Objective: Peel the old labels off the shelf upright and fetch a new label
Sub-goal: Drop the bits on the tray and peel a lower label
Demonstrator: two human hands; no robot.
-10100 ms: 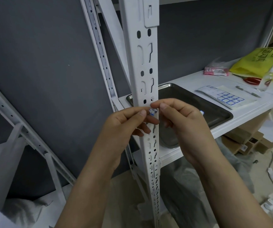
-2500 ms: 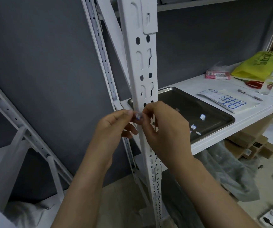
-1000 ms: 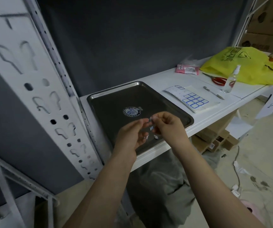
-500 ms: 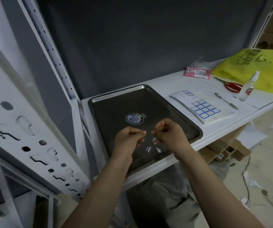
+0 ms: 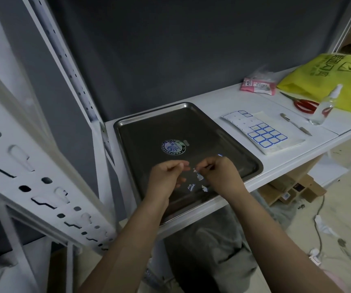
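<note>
Both pinched hands, left (image 5: 166, 176) and right (image 5: 219, 174), hover over tray (image 5: 229, 136) holding label scraps (image 5: 191, 187).

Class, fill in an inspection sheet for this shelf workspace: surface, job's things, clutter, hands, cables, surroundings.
Surface: white shelf carrying a steel tray.
Job's things: peeled label scraps in the tray; label sheet right of it; shelf upright at left.
Clutter: pink packet, yellow bag, red scissors, spray bottle, pen-like tool.
Hands: left hand and right hand pinched above the tray.
Cables: one on the floor.
Surroundings: dark wall panel; boxes below.
</note>
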